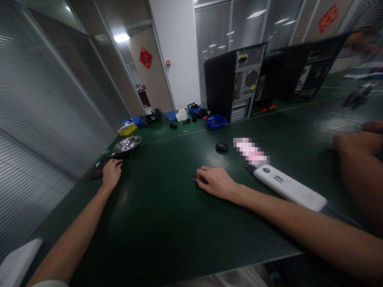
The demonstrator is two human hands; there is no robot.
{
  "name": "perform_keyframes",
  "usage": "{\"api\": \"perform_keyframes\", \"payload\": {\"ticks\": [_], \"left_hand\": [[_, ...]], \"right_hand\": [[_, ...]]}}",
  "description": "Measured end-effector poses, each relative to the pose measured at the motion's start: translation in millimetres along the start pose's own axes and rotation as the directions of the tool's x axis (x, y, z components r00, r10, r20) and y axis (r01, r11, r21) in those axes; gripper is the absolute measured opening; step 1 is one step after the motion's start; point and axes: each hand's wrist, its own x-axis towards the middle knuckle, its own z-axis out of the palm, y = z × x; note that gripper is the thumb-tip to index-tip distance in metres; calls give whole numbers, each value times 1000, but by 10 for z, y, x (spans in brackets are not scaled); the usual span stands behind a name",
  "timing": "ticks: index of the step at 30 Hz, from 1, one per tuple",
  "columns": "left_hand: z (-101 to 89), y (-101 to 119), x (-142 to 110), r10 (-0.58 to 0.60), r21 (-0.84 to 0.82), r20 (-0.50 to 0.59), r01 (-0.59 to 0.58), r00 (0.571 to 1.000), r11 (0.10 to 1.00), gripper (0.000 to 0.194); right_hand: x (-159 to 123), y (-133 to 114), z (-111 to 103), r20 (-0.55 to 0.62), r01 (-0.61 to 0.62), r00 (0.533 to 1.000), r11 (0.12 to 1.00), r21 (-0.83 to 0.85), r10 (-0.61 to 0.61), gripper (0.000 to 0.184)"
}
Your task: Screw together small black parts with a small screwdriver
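My right hand (217,181) rests on the green table (161,223) with its fingers curled round something mostly hidden. A thin light tip and a dark part of it show at the fingers, too small to name. At the table's left edge, my left hand (111,174) has bent fingers, closed beside a dark flat object (97,170) that is partly blurred out. What those fingers hold, if anything, is hidden. Just beyond lies a round metal dish (128,144) with small items in it. A black computer mouse (222,147) sits beyond my right hand.
A white device marked 18 (291,187) lies near my right forearm, beside a pixelated patch. Blue trays (216,121), a yellow tray (127,129) and computer cases (221,83) stand at the back. Another person's arm (359,167) rests at the right.
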Motion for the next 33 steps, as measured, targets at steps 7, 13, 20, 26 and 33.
{"api": "perform_keyframes", "payload": {"ticks": [7,13,20,26,33], "left_hand": [[26,-33,34,-25,16,6,25,1000,1000,36],[-35,16,-11,-11,30,8,11,1000,999,37],[-73,130,-35,-4,106,51,-2,999,994,41],[-98,189,-42,-9,151,60,0,998,989,43],[-144,269,-66,-27,216,55,14,998,976,44]], "right_hand": [[1,-7,7,-6,0,1000,1000,-12,0,16],[3,-5,3,-19,5,1000,1000,-20,-5,15],[8,-1,8,-23,3,1000,1000,-3,-3,15],[6,6,18,-24,8,1000,1000,-1,-8,15],[6,-1,-1,-9,4,1000,1000,-5,-4,15]]}}
